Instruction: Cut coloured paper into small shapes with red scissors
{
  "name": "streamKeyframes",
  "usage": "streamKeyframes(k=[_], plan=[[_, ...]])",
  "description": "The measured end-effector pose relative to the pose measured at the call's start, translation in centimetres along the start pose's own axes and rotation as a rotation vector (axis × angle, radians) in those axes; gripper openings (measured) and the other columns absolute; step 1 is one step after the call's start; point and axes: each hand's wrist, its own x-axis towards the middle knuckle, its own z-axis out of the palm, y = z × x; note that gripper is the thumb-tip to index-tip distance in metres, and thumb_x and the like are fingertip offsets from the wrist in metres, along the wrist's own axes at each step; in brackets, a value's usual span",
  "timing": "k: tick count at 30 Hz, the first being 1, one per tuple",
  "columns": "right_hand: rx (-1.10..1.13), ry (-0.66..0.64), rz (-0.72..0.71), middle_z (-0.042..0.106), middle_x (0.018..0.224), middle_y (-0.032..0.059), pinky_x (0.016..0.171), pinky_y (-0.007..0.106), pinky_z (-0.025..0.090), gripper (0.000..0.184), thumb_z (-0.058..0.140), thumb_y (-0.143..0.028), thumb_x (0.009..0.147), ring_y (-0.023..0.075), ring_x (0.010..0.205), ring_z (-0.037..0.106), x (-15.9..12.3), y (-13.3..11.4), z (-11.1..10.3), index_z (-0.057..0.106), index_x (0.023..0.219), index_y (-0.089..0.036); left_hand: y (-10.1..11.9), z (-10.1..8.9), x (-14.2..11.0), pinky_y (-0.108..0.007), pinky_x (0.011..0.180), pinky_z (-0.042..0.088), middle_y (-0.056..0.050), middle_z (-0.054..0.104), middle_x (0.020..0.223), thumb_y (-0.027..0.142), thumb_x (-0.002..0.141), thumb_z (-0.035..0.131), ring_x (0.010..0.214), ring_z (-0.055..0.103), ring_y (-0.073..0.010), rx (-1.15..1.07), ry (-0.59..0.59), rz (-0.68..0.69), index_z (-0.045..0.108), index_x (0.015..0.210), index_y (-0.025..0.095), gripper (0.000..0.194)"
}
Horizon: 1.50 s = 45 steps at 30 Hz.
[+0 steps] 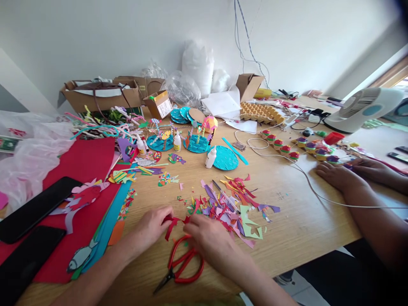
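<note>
Pinched in my left hand (156, 225) is a strip of red paper (172, 227), one end of it hanging down. My right hand (207, 233) has its fingers closed at the strip's other side, close to the left fingertips; what lies between them is mostly hidden. Below my right hand, red-handled scissors (186, 265) rest on the table with the dark blades pointing toward me. A heap of coloured paper scraps (223, 208) spreads just beyond my right hand. Past it stand a white glue bottle (210, 157) and a blue disc (225, 158).
Red paper sheets (79, 170), a black phone (36, 208) and paper fish (81, 256) lie at left. Another person's hands (344, 176) work at right beside painted egg-carton pieces (285, 148). A white cable (306, 174) crosses the table near a fan (360, 110).
</note>
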Motion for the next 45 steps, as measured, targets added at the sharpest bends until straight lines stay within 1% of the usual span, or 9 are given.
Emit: streamKeyframes(k=[3,11,15,18,24,27,32,37,45], plan=[[-0.047,0.008,0.120,0.059,0.089,0.0058,0.053,0.024,0.034,0.022,0.045,-0.008,0.084,0.0161,0.068,0.056,1.4,1.6,-0.8,0.062,0.091,-0.019,0.1,-0.3,0.1,-0.025,0.064,0.039,-0.002,0.066,0.074,0.012,0.075,0.047,0.071,0.058,-0.0180,-0.050,0.014,-0.005,0.060,0.073,0.020,0.015],[-0.057,0.035,0.065,0.060,0.085,0.0053,0.052,0.023,0.032,0.016,0.050,-0.012,0.084,0.0162,0.070,0.056,2.3,1.4,-1.8,0.063,0.078,-0.017,0.9,-0.4,0.1,-0.031,0.082,0.044,-0.007,0.071,0.103,0.013,0.070,0.054,0.093,0.063,-0.0231,-0.261,0.067,-0.025,0.066,0.099,0.023,0.032],[0.110,0.106,-0.011,0.061,0.082,0.0026,0.057,0.021,0.036,0.014,0.048,-0.019,0.089,0.0139,0.072,0.057,1.5,0.0,-2.5,0.063,0.088,-0.019,1.1,-0.8,0.1,-0.024,0.064,0.045,0.000,0.069,0.073,0.011,0.066,0.055,0.068,0.060,-0.0164,-0.467,0.032,0.021,0.068,0.080,0.021,0.022],[0.323,0.228,0.046,0.061,0.083,0.0023,0.063,0.020,0.039,0.008,0.053,-0.018,0.086,0.0135,0.075,0.057,1.4,-0.4,-2.1,0.061,0.085,-0.018,1.5,-1.0,0.1,-0.019,0.046,0.035,0.007,0.050,0.049,0.014,0.065,0.057,0.046,0.044,-0.0100,-0.663,0.026,-0.028,0.061,0.065,0.018,0.006],[0.688,0.372,0.203,0.064,0.088,0.0024,0.063,0.021,0.044,0.029,0.061,-0.016,0.078,0.0123,0.068,0.059,1.6,-0.3,-0.8,0.054,0.106,-0.018,3.9,-0.5,0.8,-0.020,0.060,0.042,0.004,0.061,0.062,0.022,0.067,0.067,0.062,0.052,-0.0110,-1.145,0.142,-0.092,0.064,0.067,0.016,0.007],[0.657,0.478,0.222,0.067,0.085,0.0030,0.069,0.023,0.045,0.020,0.057,-0.013,0.079,0.0149,0.076,0.061,1.7,0.1,-0.7,0.059,0.099,-0.018,5.3,0.2,1.9,-0.022,0.070,0.043,0.002,0.066,0.066,0.020,0.065,0.071,0.070,0.056,-0.0124,-1.335,0.164,-0.087,0.067,0.066,0.015,0.007],[0.617,0.713,0.227,0.067,0.102,0.0076,0.079,0.027,0.048,0.035,0.054,-0.008,0.079,0.0172,0.090,0.062,1.1,2.0,-1.5,0.059,0.111,-0.018,7.5,0.9,4.1,-0.019,0.063,0.042,0.002,0.067,0.068,0.020,0.061,0.076,0.067,0.056,-0.0104,-1.597,0.037,-0.100,0.070,0.072,0.015,0.013],[0.481,0.748,0.171,0.069,0.092,0.0074,0.073,0.028,0.051,0.025,0.052,-0.017,0.084,0.0177,0.082,0.065,-0.7,5.0,-3.2,0.067,0.104,-0.019,10.0,1.1,6.4,-0.019,0.059,0.042,0.000,0.065,0.070,0.015,0.061,0.073,0.062,0.055,-0.0084,-1.670,-0.117,-0.071,0.070,0.072,0.014,0.012],[0.148,0.731,0.531,0.069,0.095,0.0075,0.073,0.027,0.048,0.028,0.042,-0.021,0.088,0.0177,0.082,0.064,-2.7,11.2,-4.0,0.067,0.099,-0.018,11.0,0.1,7.5,-0.024,0.068,0.045,-0.007,0.065,0.094,0.010,0.070,0.063,0.082,0.060,-0.0145,-1.537,-0.216,-0.049,0.065,0.098,0.015,0.028]])
